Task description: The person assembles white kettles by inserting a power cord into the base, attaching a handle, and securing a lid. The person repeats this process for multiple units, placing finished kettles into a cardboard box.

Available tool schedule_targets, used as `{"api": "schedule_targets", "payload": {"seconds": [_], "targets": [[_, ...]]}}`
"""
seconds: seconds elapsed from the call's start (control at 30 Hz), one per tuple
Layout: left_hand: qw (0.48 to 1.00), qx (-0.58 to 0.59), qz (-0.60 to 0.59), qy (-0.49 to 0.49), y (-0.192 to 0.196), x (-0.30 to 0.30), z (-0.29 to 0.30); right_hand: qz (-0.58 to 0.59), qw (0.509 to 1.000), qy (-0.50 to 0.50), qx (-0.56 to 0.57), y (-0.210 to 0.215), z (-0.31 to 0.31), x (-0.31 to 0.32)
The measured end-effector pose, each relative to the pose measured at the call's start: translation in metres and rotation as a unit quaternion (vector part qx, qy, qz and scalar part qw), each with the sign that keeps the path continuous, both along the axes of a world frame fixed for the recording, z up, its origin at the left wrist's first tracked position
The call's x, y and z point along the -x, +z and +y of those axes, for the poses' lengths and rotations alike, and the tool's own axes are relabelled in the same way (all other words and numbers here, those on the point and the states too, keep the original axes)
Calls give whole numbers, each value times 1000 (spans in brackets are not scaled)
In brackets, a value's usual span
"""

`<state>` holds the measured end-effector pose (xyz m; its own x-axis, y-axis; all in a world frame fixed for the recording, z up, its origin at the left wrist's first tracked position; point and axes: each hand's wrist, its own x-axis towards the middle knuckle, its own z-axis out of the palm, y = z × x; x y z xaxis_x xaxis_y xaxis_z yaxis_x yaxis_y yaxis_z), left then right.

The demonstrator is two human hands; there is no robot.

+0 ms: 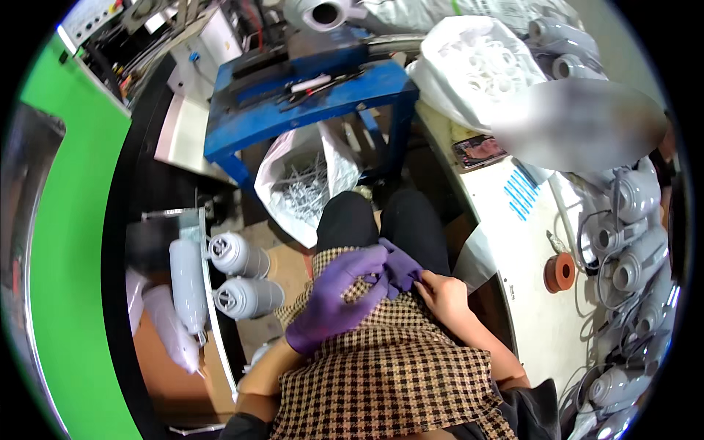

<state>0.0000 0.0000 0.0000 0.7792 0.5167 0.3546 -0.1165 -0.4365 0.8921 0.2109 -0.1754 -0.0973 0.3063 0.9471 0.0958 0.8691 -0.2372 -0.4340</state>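
Note:
My left hand [341, 293] wears a purple glove, and its curled fingers grip a second, loose purple glove [401, 268] above my lap. My right hand [447, 299] is bare. Its thumb and fingers pinch the edge of the loose glove from the right. The glove hangs crumpled between both hands, partly covered by the left fingers. Beneath them lies a brown-and-black checked apron [381, 381] over dark trousers [348, 220].
Left: grey cylindrical housings [246, 297] beside an open box [176, 389]. Ahead: a blue bench [345, 99] with tools, and a white sack [275, 165] of thin scraps below. Right: a pale worktop [524, 293] with tape roll [559, 272], phone [478, 151], blue strips [519, 194] and grey housings [634, 271].

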Motion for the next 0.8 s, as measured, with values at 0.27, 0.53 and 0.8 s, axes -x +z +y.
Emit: {"api": "schedule_targets", "payload": {"seconds": [0.27,0.53,0.8], "targets": [[967,-125,149,165,-6,-16,12,-68,965,126,-218,111,81,29],[967,-194,-8,165,-36,-20,16,765,638,20,-83,75,84,22],[953,-271,77,113,-24,-38,13,615,762,30,-200,51,95,8]]}}
